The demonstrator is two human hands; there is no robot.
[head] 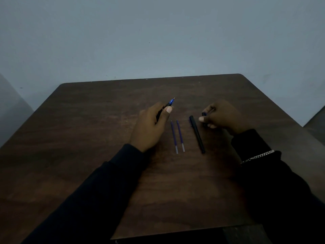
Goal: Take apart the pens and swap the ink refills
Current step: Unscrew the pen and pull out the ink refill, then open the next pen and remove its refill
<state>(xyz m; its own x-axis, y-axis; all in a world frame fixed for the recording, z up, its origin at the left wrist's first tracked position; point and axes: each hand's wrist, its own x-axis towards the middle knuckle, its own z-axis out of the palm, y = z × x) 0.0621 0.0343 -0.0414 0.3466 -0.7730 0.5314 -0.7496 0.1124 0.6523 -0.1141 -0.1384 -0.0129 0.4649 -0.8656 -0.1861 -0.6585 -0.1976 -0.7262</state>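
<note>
Refills (180, 136) between left hand (149, 125) and right hand (222, 117)

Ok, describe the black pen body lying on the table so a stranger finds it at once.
On the dark wooden table, look just left of the right hand, where three thin sticks lie almost parallel. The black pen body is the rightmost. Unlike the two slim blue refills beside it, it is thick and solid black.

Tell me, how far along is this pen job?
Done: two refills lie loose on the table beside a black pen body. In hand: the left hand grips a blue-tipped pen; the right hand pinches a small dark part. Left, apparently: refitting swapped refills and closing up.
</note>
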